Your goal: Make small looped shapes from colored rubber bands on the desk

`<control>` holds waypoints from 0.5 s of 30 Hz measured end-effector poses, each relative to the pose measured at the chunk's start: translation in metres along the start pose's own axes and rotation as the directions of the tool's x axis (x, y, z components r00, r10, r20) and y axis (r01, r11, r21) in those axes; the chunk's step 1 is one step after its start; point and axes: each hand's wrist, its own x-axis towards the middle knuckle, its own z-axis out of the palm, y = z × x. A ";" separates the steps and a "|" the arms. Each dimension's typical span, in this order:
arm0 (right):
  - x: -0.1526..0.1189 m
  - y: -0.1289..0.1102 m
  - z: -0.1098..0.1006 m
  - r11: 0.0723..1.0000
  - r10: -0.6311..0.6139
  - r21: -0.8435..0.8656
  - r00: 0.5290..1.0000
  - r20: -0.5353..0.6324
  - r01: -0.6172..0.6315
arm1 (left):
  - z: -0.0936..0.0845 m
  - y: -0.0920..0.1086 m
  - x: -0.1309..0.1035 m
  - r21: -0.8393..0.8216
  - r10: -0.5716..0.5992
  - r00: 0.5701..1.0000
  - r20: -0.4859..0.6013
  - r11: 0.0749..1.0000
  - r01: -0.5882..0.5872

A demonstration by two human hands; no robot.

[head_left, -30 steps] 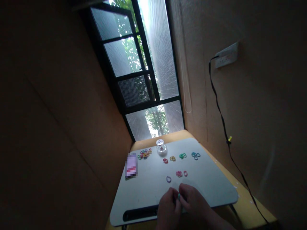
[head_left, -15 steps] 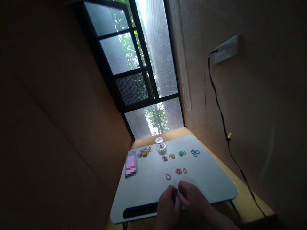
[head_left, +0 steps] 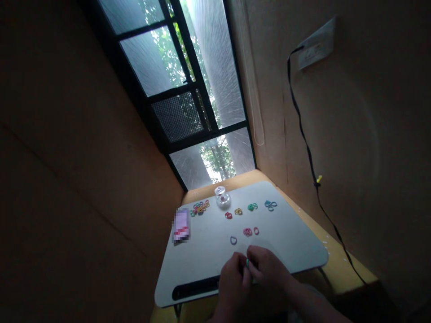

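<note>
Near the front edge of a white lap table (head_left: 198,255), my left hand (head_left: 234,276) and my right hand (head_left: 267,267) meet, fingers closed on a small green band (head_left: 247,263) between them. Just beyond lie a purple band (head_left: 233,240), a pink cluster (head_left: 248,232) and a single pink band (head_left: 256,231). Farther back is a row of small groups: red (head_left: 228,216), yellow (head_left: 238,211), green (head_left: 252,207) and blue-teal (head_left: 270,205). A mixed-colour pile (head_left: 200,207) sits at the back left.
A clear container (head_left: 223,199) stands at the table's back with its round lid beside it. A purple packet (head_left: 182,225) lies at the left edge. A black slot (head_left: 195,287) runs along the front. A black cord (head_left: 308,150) hangs down the right wall.
The view has shifted slightly, so the table and its items appear higher in the picture. Both hands stay together at the green band.
</note>
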 end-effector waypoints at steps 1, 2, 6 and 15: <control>0.000 0.000 0.000 1.000 -0.003 -0.001 1.000 -0.002 0.003 | -0.001 0.001 0.000 -0.003 -0.003 1.000 0.003 1.000 0.003; 0.000 0.000 0.000 1.000 -0.006 -0.002 1.000 -0.006 0.006 | -0.001 0.002 0.000 -0.004 -0.003 1.000 0.006 1.000 0.003; -0.001 -0.002 -0.002 1.000 -0.006 -0.006 1.000 -0.013 0.006 | -0.003 0.005 -0.001 -0.004 -0.002 1.000 0.004 1.000 0.002; -0.003 -0.005 -0.001 1.000 0.014 -0.012 1.000 -0.017 -0.014 | -0.003 0.004 -0.002 -0.009 -0.012 1.000 -0.001 1.000 0.012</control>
